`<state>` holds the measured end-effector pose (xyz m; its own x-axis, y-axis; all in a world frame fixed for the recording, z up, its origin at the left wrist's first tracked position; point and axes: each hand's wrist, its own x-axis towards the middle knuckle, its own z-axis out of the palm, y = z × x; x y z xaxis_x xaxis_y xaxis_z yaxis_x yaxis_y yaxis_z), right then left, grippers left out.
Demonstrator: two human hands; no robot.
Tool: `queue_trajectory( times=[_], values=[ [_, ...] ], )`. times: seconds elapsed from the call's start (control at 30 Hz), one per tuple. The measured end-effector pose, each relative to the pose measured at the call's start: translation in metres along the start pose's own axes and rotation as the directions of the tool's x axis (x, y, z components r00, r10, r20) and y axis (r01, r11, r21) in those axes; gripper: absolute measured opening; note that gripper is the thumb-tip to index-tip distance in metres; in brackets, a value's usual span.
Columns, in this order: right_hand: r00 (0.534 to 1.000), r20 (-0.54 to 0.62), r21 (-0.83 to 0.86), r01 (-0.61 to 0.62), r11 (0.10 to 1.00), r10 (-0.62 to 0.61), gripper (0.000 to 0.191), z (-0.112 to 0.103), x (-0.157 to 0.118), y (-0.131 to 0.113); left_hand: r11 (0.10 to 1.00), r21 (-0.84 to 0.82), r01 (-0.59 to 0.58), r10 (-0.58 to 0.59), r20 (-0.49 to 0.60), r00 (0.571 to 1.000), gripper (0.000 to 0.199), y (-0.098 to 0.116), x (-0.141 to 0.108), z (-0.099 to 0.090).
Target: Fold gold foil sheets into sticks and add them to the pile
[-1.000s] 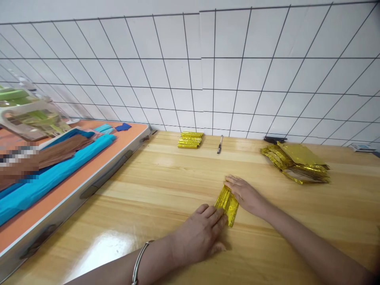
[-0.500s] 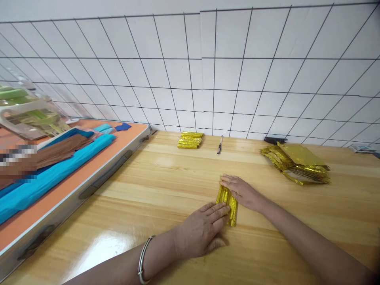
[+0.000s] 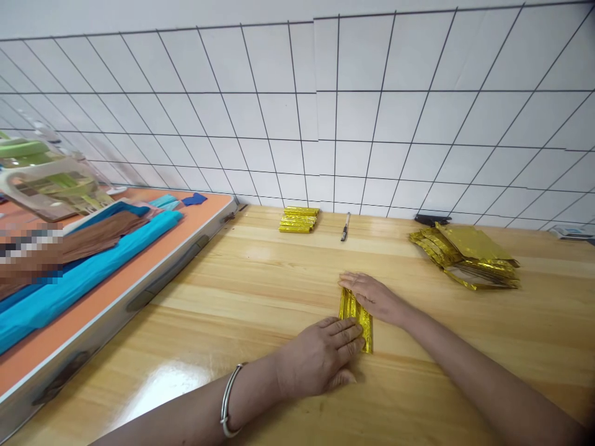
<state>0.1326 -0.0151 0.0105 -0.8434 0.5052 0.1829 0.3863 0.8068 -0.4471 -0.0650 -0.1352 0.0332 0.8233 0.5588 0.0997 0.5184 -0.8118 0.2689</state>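
Note:
A pleated strip of shiny gold foil (image 3: 367,322) lies on the wooden table (image 3: 209,334) in front of me. My left hand (image 3: 320,356), with a silver bangle at the wrist, rests flat on its lower left part, fingers stretched across the folds. Over the strip's top end lies my right hand (image 3: 372,297), its fingers extended and pointing left. Neither hand is wrapped round the foil. Part of the foil is hidden under the fingers.
Near the wall lie folded gold foil pieces (image 3: 299,220) and a pen (image 3: 345,227). A stack of gold foil sheets (image 3: 478,248) sits at the right, a black object (image 3: 433,220) behind it. Blue and brown cloths (image 3: 116,260) lie on the orange surface at left.
My right hand has shifted slightly left across the top of the foil. My left fingers reach slightly further right. The view has moved a little.

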Motion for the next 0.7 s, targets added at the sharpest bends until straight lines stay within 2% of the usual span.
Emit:
queue_trajectory(
  times=[0.2, 0.3, 0.53, 0.7],
  values=[
    [0.999, 0.045, -0.084, -0.016, 0.996, 0.020, 0.042, 0.001, 0.003, -0.005, 0.990, 0.022, -0.140, 0.141, -0.083, 0.987, 0.028, -0.019, 0.024, 0.002],
    [0.997, 0.066, -0.102, -0.030, 0.994, 0.037, 0.042, 0.003, 0.002, -0.004, 0.987, 0.011, -0.160, 0.161, -0.116, 0.980, 0.024, -0.029, 0.033, 0.008],
    [0.997, 0.069, -0.085, -0.032, 0.996, 0.038, 0.043, 0.004, 0.002, -0.003, 0.992, 0.006, -0.123, 0.123, -0.124, 0.985, 0.027, -0.027, 0.031, 0.017],
    [0.994, 0.089, -0.108, -0.046, 0.993, 0.056, 0.042, 0.003, 0.003, -0.005, 0.996, -0.062, -0.068, 0.063, -0.079, 0.995, 0.036, -0.019, 0.024, 0.015]
  ],
)
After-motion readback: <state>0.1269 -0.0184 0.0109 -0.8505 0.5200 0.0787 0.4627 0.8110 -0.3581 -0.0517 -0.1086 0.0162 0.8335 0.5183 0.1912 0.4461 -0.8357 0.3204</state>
